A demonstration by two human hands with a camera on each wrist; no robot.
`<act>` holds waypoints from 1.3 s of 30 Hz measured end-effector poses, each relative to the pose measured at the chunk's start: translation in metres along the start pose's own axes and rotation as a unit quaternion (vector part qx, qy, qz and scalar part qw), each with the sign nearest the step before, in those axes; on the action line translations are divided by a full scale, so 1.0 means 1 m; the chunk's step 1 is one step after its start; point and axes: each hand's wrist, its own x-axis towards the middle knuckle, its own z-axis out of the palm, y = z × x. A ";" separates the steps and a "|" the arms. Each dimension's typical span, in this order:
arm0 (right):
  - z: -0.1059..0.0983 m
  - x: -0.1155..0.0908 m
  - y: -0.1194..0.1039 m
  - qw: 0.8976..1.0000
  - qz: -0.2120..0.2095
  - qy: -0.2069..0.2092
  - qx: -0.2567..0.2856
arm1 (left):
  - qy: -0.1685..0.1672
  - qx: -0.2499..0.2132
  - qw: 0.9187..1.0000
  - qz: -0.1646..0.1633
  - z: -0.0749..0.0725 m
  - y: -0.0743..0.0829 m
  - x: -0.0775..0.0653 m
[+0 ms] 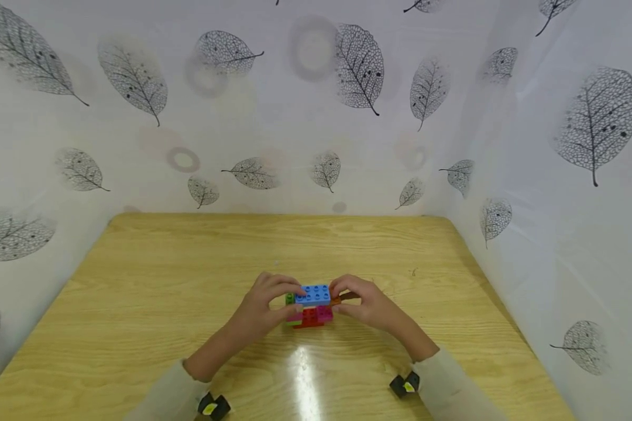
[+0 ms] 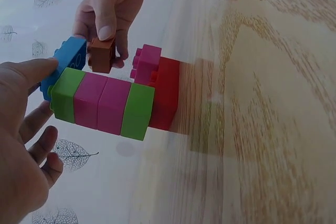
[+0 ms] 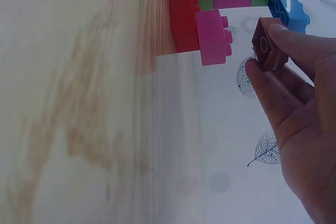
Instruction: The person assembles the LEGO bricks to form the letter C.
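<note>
A toy-brick structure stands on the table, with a red brick at its base. From one end of the red brick rises a column of green and pink bricks. A blue brick tops this column and juts out sideways. My left hand holds the blue brick at the column side. Between thumb and fingers, my right hand pinches an orange-brown brick close under the blue brick's overhang; whether they touch I cannot tell. Lower down, a pink brick sits on the red one, apart from the orange-brown brick.
The wooden table extends around the structure. A white, leaf-patterned sheet rises behind the table and along its sides. A black device is strapped at each wrist, below the sleeves.
</note>
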 end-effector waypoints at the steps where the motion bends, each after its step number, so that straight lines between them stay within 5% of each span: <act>1: 0.001 0.000 0.000 1.000 -0.003 0.000 0.000 | 0.000 0.000 1.000 -0.001 0.000 0.000 0.000; 18: 0.010 -0.001 0.000 0.998 -0.049 0.025 -0.016 | 0.013 -0.001 1.000 -0.022 0.004 0.001 0.002; 25: 0.009 0.003 -0.025 0.997 -0.072 0.032 -0.025 | 0.006 -0.013 0.999 -0.051 0.005 0.004 0.001; 30: 0.008 0.005 -0.042 0.997 -0.062 0.040 -0.017 | 0.008 -0.014 0.998 -0.064 0.008 0.005 0.002; 39: 0.010 0.004 -0.039 0.997 -0.054 0.048 -0.015 | 0.016 -0.034 0.996 -0.087 0.011 0.008 0.004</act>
